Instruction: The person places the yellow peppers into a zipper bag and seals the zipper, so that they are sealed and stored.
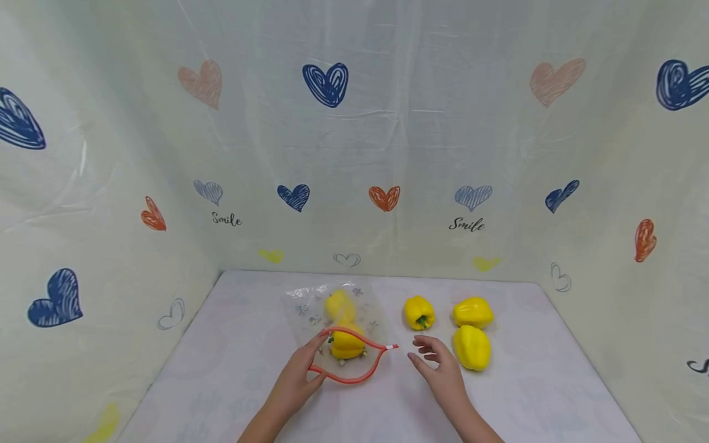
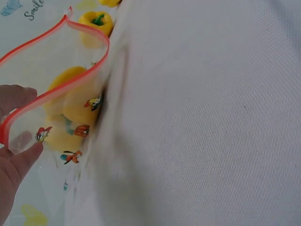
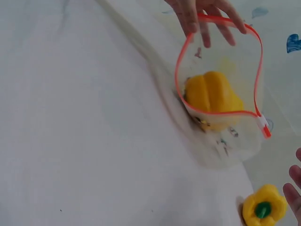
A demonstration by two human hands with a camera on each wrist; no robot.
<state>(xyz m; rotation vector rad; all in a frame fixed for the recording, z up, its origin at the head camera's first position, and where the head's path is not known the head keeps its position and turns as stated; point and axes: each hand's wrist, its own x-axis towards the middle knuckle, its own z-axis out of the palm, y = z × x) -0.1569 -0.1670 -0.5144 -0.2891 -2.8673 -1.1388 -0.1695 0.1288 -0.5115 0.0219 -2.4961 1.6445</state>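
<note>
Currently, left hand [image 1: 300,371]: grips the red rim [image 1: 350,381] of the zip bag [image 1: 365,306] at its left end, thumb and fingers spread so the mouth gapes.
Right hand [image 1: 441,364]: well apart from the left, fingers loosely bent, holding nothing, just right of the slider [image 1: 391,347].
Zip bag: on the table [image 1: 221,375], left of centre, its mouth towards the person.
Bagged peppers: the front pepper [image 1: 347,346] sits just inside the mouth, the rear pepper [image 1: 340,305] behind it.
Loose peppers: the stemmed pepper [image 1: 419,314] lies beyond the right hand, green stem towards the person; further right, the back pepper [image 1: 473,312] lies behind the near pepper [image 1: 472,349], close enough that I can't tell whether they touch.
Pepper grip: probably light and firm, with smooth skin that could slip; best cupped round the broad sides, sparing the stem.
Bag grip: the film looks thin and limp, likely to sag or crease; the rim seems springier and the better hold.
Edges: the table's far edge meets the printed curtain [image 1: 354,147], close behind the bag, so there is little depth there.
Room: plain tabletop stretches left of the bag; on the right, a narrower gap parts the slider from the right fingertips.
</note>
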